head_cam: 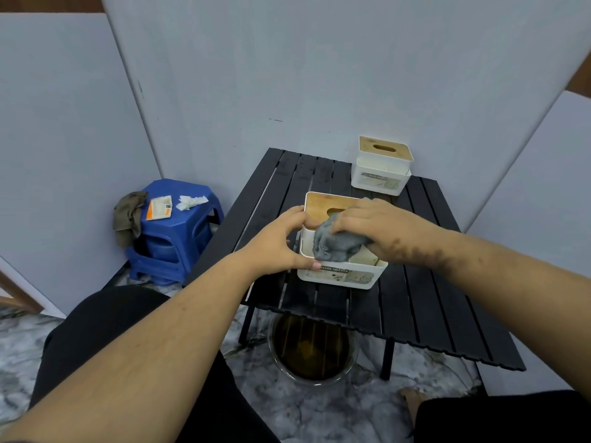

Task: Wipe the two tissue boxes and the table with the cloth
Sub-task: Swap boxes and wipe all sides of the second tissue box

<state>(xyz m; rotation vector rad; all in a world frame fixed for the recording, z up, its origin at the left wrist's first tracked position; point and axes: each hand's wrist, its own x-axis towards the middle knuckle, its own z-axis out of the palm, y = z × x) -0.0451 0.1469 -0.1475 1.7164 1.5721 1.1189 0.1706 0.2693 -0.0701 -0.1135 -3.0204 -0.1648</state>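
A white tissue box with a wooden lid point(323, 204) stands near the front of the black slatted table point(415, 314). My left hand point(281, 241) grips its left front corner, thumb on the front wall. My right hand point(374, 227) holds a crumpled grey cloth point(335, 244) and presses it onto the front part of this box. A second white tissue box point(382, 166) with a wooden lid stands at the table's far right edge, against the wall.
A stack of blue plastic stools point(172, 238) stands left of the table, carrying a brown rag point(128, 215), an orange packet and crumpled tissue. A clear basin of dark water point(315, 350) sits on the floor under the table. Grey wall panels close in behind.
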